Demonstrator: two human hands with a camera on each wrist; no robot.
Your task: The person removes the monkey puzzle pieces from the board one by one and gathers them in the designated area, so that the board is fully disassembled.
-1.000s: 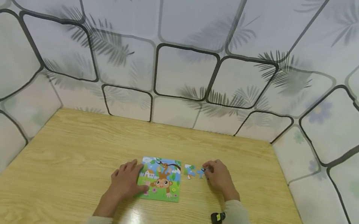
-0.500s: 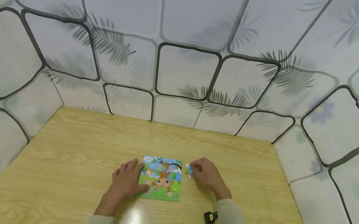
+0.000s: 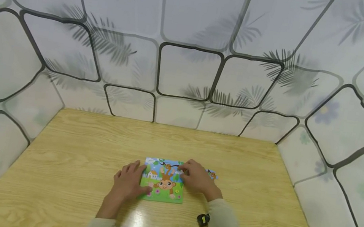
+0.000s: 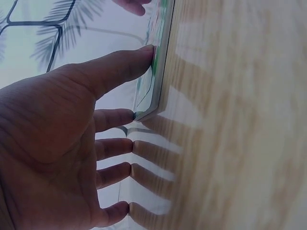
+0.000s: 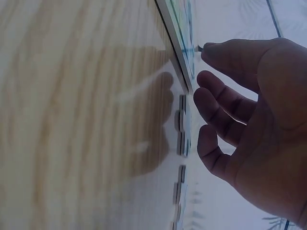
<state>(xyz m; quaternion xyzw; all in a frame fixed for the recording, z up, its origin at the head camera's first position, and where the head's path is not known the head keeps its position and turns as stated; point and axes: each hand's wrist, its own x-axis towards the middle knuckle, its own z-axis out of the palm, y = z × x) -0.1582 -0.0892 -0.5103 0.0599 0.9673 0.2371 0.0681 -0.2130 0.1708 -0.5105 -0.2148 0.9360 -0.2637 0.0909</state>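
Observation:
A square picture puzzle point(image 3: 162, 191) of a monkey in a garden lies flat on the table. My left hand point(image 3: 129, 181) rests at its left side. In the left wrist view, the thumb point(image 4: 127, 67) presses on the puzzle's face, the index fingertip is at its corner, and the other fingertips touch the table. My right hand point(image 3: 197, 177) is over the puzzle's upper right edge, thumb and forefinger close together there. In the right wrist view, a small dark bit shows at the thumb tip point(image 5: 211, 53); I cannot tell whether it is a pinched piece. The other fingers are bent.
A loose puzzle piece point(image 3: 212, 174) lies right of the right hand, which partly covers it. Low in the right wrist view, more flat pieces point(image 5: 183, 127) lie edge-on beside the puzzle. Patterned cloth walls point(image 3: 187, 76) enclose the back and sides of the wooden table point(image 3: 69, 160).
My right hand has moved left from the loose pieces to the puzzle's upper right edge, uncovering a piece on its right. The left hand has stayed at the puzzle's left side.

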